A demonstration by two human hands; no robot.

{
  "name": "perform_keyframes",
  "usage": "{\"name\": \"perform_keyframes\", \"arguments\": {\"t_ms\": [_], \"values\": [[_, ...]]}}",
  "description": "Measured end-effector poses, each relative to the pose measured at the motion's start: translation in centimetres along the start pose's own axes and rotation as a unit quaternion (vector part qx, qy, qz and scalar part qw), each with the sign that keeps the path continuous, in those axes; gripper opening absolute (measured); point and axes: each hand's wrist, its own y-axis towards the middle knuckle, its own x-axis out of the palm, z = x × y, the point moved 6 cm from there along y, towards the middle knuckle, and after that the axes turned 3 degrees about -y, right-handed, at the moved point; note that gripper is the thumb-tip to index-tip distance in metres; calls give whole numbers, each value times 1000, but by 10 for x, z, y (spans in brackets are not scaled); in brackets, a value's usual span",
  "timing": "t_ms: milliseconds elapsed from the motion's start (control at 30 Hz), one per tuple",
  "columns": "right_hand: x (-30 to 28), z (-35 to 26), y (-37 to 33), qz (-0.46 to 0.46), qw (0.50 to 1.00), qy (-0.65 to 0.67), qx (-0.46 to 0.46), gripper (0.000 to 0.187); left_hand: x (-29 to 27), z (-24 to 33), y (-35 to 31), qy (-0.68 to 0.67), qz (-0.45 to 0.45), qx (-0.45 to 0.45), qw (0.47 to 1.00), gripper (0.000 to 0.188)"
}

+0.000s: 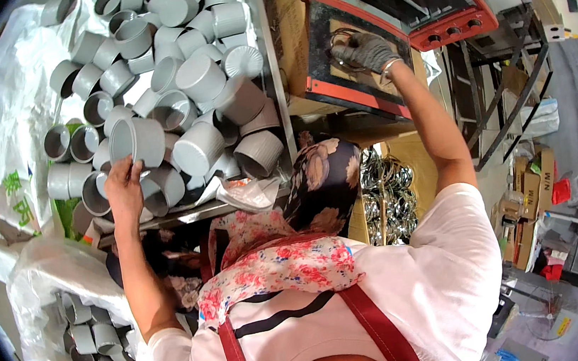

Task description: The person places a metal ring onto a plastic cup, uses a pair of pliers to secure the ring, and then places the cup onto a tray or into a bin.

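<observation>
Nearest the viewer, at the bottom of the frame, a person in a white shirt (415, 287) with red apron straps (373, 328) and a floral scarf (277, 264) fills the lower centre. At lower left, a clear plastic bag (44, 280) holds more grey cups (97, 341).

Left hand (124, 188), bare, at centre left: arm raised from the lower frame, fingertips closed on the rim of one grey metal cup (136, 141) lying on its side at the near edge of the pile. Right hand (363, 52), in a grey work glove, at upper centre right: arm stretched upward, fingers curled around a wire ring (342, 37) in front of the red-framed machine (419, 5); the grip appears closed, though the exact contact is too small to resolve.

Beyond the left hand, a heap of grey cylindrical cups (199, 76) covers the metal tray (268, 61) across the upper left and upper centre, some mouth-up, some tipped. A white sack (13, 105) lies along the left edge. Behind the right forearm, a cardboard box (288, 16) stands beside the machine. Shiny metal rings (386, 184) are stacked at centre right, just under the raised right arm. Cartons (535, 184) sit on the floor at far right
</observation>
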Motion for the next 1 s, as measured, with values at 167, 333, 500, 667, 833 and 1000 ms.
{"name": "perform_keyframes", "arguments": {"t_ms": [167,333,500,667,833,1000], "values": [[11,-26,4,127,984,-36,-118,38,-13,7,-14,-55,30,16,998,22],[-23,-47,-43,219,973,67,-28,32,-32,17,-42,-215,14,-26,976,21],[-28,-171,-154,142,896,337,-252,19,-39,43,-103,-297,-51,-7,953,16],[38,-289,-245,-92,751,592,-278,25,-37,39,-169,-397,-106,-70,909,19],[83,-328,-297,-198,781,500,-318,25,-35,21,-209,-541,-2,-115,833,37],[96,-335,-316,-189,788,485,-329,25,-30,16,-225,-377,4,-113,919,48]]}}
